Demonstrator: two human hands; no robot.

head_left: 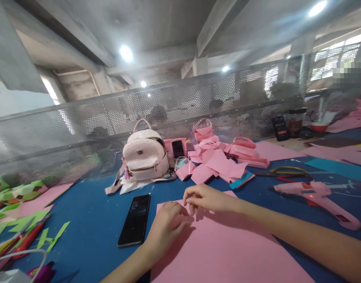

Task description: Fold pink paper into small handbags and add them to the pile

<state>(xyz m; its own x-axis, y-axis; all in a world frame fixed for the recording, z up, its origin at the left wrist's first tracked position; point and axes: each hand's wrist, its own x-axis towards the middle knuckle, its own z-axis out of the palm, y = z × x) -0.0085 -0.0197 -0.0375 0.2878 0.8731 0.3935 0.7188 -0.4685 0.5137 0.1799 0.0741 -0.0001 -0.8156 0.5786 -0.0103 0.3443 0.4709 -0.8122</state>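
A large pink sheet (227, 243) lies on the blue table in front of me. Over its far part my two hands come together, their fingertips nearly meeting. My left hand (168, 223) is low over the sheet's left edge, fingers bent inward and thumb beneath them. From the right reaches my right hand (208, 198), its fingers curled down toward the left fingertips. Whatever the fingers pinch, if anything, is too small or hidden to make out. A black phone (135, 221) lies face up just left of my left hand.
Behind stand a pale pink backpack (145, 155) and a heap of pink pieces (216, 161). At right lie a pink glue gun (319, 196) and yellow-handled scissors (288, 171). Red-handled scissors (30, 239) and green scraps (58, 236) are at left. A perforated metal screen (109, 106) borders the table.
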